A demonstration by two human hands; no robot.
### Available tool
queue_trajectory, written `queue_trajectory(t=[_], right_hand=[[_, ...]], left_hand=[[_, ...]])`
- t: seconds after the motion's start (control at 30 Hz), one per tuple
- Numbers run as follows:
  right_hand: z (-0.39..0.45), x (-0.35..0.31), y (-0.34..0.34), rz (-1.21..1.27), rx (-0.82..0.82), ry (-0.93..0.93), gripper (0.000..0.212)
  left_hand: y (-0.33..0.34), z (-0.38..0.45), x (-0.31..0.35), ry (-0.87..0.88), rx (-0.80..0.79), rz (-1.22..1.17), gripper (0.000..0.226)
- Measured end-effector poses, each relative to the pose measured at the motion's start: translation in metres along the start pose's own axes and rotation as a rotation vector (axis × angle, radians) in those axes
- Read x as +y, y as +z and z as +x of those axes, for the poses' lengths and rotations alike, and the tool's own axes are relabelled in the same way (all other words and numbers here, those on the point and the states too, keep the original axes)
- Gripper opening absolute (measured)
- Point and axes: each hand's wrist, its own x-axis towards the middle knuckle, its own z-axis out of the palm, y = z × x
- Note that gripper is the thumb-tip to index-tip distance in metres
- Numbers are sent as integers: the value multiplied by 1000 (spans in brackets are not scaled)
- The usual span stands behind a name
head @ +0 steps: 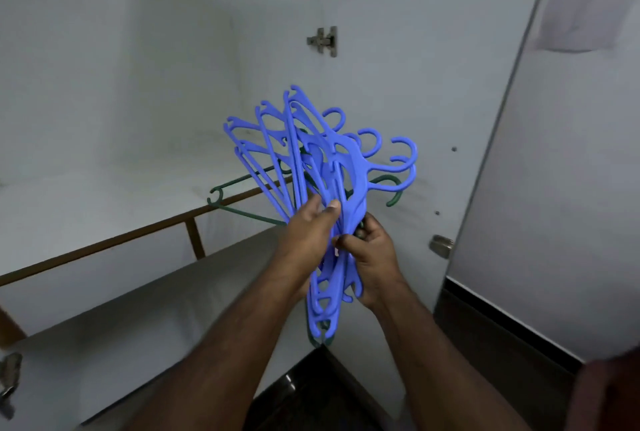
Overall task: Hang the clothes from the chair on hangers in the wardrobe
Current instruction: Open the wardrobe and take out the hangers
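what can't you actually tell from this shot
- Head view: the chair and its clothes lie outside the frame.
- How many blue hangers there are: they overlap in a fan.
- The green hanger: mostly hidden behind the blue ones.
- The right hand fingertips: covered by the bundle; the left hand also grips it.

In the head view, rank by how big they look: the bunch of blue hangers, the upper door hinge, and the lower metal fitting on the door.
1. Bunch of blue hangers, by far.
2. Upper door hinge.
3. Lower metal fitting, slightly smaller; close enough to be unsure.

Green hangers (242, 184) mostly hidden behind blue hangers (332, 160); count of either unclear.
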Motion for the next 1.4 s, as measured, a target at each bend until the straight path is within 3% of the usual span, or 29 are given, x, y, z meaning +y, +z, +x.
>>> queue_trajectory(t=[0.03, 0.07, 0.2, 0.3, 0.5, 0.8, 0.97, 1.07, 1.13, 1.23, 1.4], right_hand=[[-9, -6, -12, 6, 31, 6, 47], [-19, -13, -23, 18, 58, 12, 45], [-57, -29, -61, 41, 95, 7, 42], [-91, -41, -84, 69, 59, 26, 47], [-166, -72, -140, 131, -8, 73, 49], [-260, -115, -197, 147, -2, 70, 55], [-314, -129, -224, 159, 114, 35, 63], [-350, -131, -236, 168, 198, 27, 64], [-375, -130, -247, 157, 243, 8, 78], [-420, -130, -264, 148, 330, -28, 86], [-507, -138, -301, 167, 487, -83, 76]], left_hand=[[5, -3, -5, 21, 32, -10, 26], [7, -6, -10, 37, 94, -28, 26], [20, -23, -39, -49, 361, -256, 56], [41, -54, -55, -305, 106, -576, 81], [88, -128, -55, -331, -92, -827, 78], [147, -190, -61, -420, -362, -867, 69], [175, -213, -75, -521, -512, -870, 62], [192, -233, -82, -570, -582, -863, 44], [206, -250, -85, -607, -624, -866, 34], [231, -279, -96, -681, -707, -853, 51], [287, -336, -110, -816, -837, -785, 68]])
